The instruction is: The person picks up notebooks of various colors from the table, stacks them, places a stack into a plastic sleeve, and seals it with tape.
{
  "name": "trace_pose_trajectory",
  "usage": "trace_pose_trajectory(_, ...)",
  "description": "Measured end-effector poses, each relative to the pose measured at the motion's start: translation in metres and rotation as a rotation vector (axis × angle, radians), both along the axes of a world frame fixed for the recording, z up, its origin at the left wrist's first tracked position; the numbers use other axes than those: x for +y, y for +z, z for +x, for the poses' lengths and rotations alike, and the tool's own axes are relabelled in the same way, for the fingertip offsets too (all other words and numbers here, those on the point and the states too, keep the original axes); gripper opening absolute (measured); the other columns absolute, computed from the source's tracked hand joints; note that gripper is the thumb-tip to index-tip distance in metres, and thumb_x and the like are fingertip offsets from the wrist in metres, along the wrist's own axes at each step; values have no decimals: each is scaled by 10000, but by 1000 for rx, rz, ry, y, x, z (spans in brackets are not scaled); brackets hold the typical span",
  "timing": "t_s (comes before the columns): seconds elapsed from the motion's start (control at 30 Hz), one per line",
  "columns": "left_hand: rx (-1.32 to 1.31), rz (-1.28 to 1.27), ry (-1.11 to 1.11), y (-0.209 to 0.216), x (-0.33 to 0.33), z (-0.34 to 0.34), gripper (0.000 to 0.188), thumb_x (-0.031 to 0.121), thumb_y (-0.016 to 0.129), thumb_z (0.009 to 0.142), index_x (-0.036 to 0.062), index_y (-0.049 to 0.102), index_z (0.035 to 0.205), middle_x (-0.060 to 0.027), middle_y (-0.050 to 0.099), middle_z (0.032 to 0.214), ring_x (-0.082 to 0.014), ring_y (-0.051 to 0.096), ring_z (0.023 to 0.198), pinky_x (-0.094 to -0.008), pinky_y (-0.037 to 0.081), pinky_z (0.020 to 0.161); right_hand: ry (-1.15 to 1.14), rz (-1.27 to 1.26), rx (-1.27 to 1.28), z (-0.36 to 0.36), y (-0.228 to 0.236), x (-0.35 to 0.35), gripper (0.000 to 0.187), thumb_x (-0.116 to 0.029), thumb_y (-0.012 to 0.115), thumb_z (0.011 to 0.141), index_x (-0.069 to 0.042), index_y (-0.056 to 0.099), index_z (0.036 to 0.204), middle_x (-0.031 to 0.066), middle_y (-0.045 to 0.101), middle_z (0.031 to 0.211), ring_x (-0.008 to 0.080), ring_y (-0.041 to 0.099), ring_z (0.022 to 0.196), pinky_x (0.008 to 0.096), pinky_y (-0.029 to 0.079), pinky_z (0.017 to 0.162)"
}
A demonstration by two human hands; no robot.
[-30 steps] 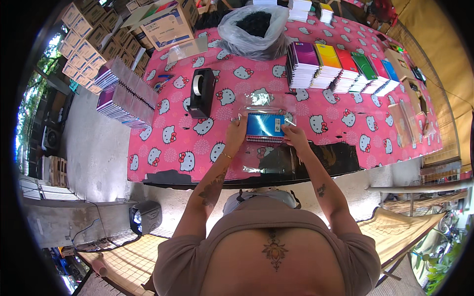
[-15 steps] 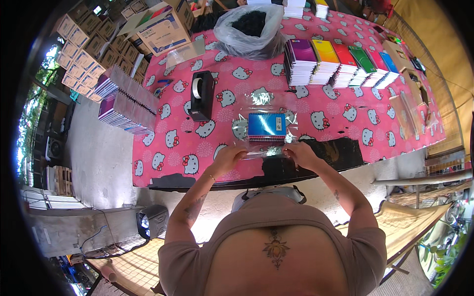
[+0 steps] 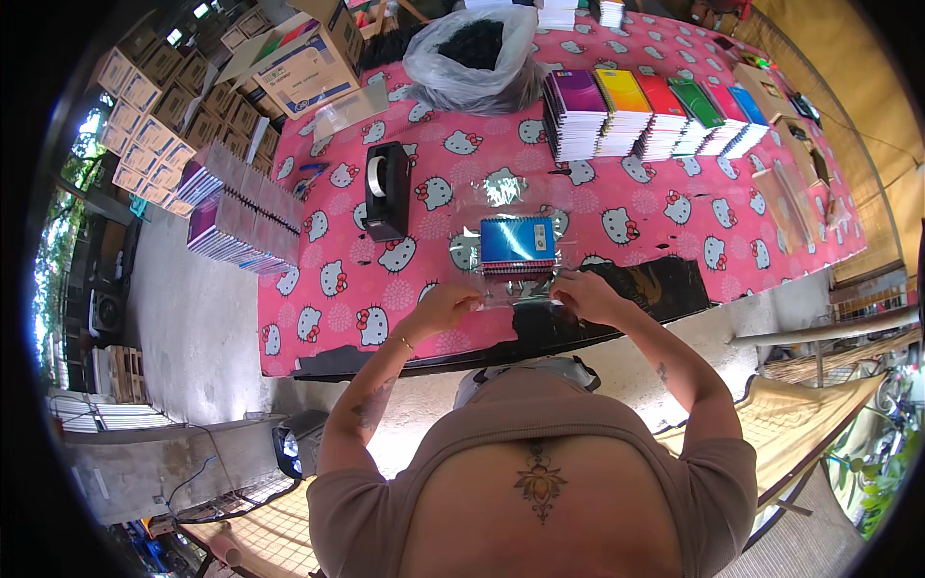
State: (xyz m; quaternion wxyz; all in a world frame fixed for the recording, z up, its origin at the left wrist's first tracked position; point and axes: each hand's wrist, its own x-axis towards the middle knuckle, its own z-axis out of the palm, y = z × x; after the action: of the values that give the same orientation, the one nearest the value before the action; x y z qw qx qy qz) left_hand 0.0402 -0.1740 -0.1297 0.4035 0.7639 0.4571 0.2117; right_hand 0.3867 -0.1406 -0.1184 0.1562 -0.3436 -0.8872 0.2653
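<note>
A stack of notebooks with a blue cover on top (image 3: 517, 241) lies inside a clear plastic bag (image 3: 501, 188) on the pink patterned tablecloth (image 3: 347, 289). My left hand (image 3: 445, 306) pinches the bag's near edge on the left. My right hand (image 3: 585, 292) pinches the same edge on the right. Both hands are at the open end of the bag, just in front of the notebooks. A black tape dispenser (image 3: 385, 190) stands to the left of the bag.
Coloured notebook stacks (image 3: 655, 111) line the far right of the table. A grey plastic sack (image 3: 472, 58) with dark contents sits at the back. More notebook stacks (image 3: 241, 217) and cardboard boxes (image 3: 308, 53) crowd the left. A fan (image 3: 299, 443) stands on the floor.
My hands have slid back from the notebooks' sides toward me, to the bag's near edge. The notebooks now lie flat on the table inside the bag.
</note>
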Motion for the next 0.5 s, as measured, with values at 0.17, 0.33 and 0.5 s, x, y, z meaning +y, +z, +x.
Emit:
trace_pose_trajectory(0.17, 149, -82, -9, 7, 6, 3, 257, 156, 707, 886, 42, 633, 1104, -69, 659, 944, -187, 643, 835, -317, 501, 764, -27, 23, -7, -10, 9, -9, 145, -102, 621, 864, -110, 578, 1002, 106, 658, 901, 349, 654, 871, 471, 509, 717)
trace_pose_trajectory(0.33, -114, -325, 105, 20, 3, 12, 238, 147, 674, 916, 26, 641, 1118, -84, 674, 990, -170, 638, 861, -296, 496, 784, -138, -146, -79, -5, 10, -6, 147, -87, 602, 872, -92, 561, 1014, 118, 652, 903, 351, 654, 869, 470, 509, 716)
trace_pose_trajectory(0.5, -40, -34, 182, 27, 21, 1, 199, 148, 657, 937, 20, 675, 1088, -52, 679, 913, -112, 627, 798, -277, 493, 694, -103, -38, 85, -11, 28, -2, 148, -105, 607, 875, -89, 590, 1021, 136, 634, 1057, 366, 634, 911, 465, 508, 754)
